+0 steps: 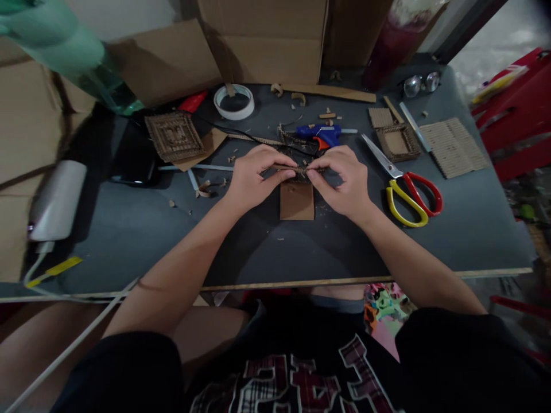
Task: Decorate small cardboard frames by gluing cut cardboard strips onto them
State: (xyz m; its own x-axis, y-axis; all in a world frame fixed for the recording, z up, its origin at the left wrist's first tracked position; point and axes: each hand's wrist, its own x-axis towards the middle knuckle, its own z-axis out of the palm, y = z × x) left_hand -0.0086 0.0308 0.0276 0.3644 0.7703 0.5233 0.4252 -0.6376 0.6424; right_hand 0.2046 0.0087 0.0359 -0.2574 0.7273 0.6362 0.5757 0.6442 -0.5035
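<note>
Both of my hands meet at the middle of a dark grey table point(129, 241). My left hand point(252, 178) and my right hand point(344, 180) pinch the two ends of a thin cardboard strip point(293, 168), fingers curled round it. Just below the strip a small rectangular cardboard piece point(297, 202) lies flat on the table. A blue glue gun point(321, 134) lies just beyond my fingers.
Red and yellow scissors point(404, 186) lie to the right. Behind them are a small cardboard tray point(398, 142), a corrugated sheet point(451, 148) and glasses point(419, 84). At the left lie a square cardboard coaster point(174, 136), a tape roll point(233, 101), a phone point(133, 160) and cardboard boxes point(262, 40).
</note>
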